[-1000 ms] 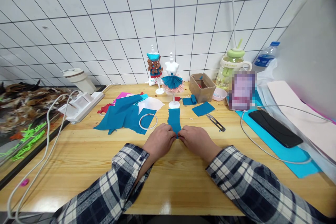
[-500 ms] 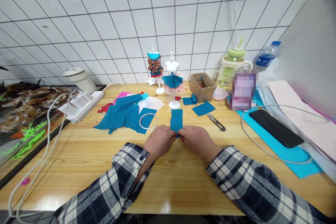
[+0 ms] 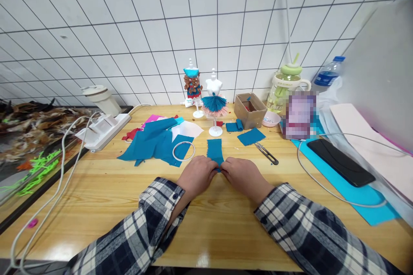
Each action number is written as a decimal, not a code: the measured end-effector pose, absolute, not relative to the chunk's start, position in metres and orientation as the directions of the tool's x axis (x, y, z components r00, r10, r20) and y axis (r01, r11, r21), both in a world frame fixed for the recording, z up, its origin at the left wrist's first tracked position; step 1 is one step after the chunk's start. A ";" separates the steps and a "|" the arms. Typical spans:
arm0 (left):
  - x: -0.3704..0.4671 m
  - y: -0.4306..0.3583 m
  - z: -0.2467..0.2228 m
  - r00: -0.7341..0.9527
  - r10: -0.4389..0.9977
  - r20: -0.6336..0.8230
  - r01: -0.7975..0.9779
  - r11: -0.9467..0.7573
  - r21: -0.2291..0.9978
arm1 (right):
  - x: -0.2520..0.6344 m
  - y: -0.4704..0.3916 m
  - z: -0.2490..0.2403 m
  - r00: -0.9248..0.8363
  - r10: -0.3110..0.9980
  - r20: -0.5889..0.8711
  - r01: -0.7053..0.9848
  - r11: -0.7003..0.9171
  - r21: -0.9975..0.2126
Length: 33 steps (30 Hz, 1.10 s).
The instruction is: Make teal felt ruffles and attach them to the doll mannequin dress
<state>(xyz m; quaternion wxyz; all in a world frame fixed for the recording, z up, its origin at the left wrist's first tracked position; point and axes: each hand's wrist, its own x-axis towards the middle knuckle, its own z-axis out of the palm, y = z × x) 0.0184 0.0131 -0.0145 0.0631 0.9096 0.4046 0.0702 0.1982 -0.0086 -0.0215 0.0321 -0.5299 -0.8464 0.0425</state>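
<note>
We had our left hand [image 3: 198, 175] and our right hand [image 3: 244, 177] close together over the bench [image 3: 97, 206], each with a narrow grip, the fingertips pinched on the near end of a blue cloth strip [image 3: 214, 148]. The strip lay in front of us, its length running away from the hands and ending just short of the base of a small white dress form [image 3: 214, 88]. Its left edge looked jagged; how the cloth was folded beneath our fingertips we could not tell, since the hands hid it. We judged the strip light, thin and soft, quick to crease, and its toothed edge liable to fray under a hard pull. To our mind the best hold was at the near end, one hand toward each corner, with light fingertip pressure. A white ring [image 3: 173, 153] lay partly over a blue cloth pile [image 3: 148, 139] to the left, and thread snips [image 3: 267, 154] lay to the right, their tips by a blue rectangle [image 3: 251, 136]
</note>
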 end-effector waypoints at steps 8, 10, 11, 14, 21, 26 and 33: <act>0.019 0.013 -0.013 0.680 0.728 0.085 0.712 -0.684 0.160 | 0.198 -0.009 -0.025 -0.453 0.890 0.053 0.886 0.456 -0.082; 0.019 0.012 -0.012 0.672 0.736 0.085 0.720 -0.675 0.159 | 0.198 -0.009 -0.025 -0.456 0.888 0.056 0.884 0.459 -0.084; 0.019 0.012 -0.012 0.663 0.744 0.081 0.728 -0.666 0.159 | 0.198 -0.009 -0.025 -0.455 0.889 0.053 0.885 0.458 -0.085; 0.019 0.011 -0.012 0.633 0.771 0.077 0.753 -0.635 0.172 | 0.198 -0.009 -0.025 -0.450 0.892 0.041 0.887 0.452 -0.091; 0.019 0.012 -0.012 0.643 0.762 0.074 0.745 -0.646 0.166 | 0.199 -0.008 -0.025 -0.469 0.881 0.069 0.875 0.473 -0.099; 0.019 0.013 -0.012 0.687 0.721 0.086 0.705 -0.691 0.161 | 0.198 -0.009 -0.023 -0.474 0.878 0.058 0.873 0.478 -0.099; 0.018 0.016 -0.013 0.687 0.723 0.070 0.708 -0.688 0.159 | 0.199 -0.009 -0.024 -0.452 0.891 0.045 0.882 0.454 -0.131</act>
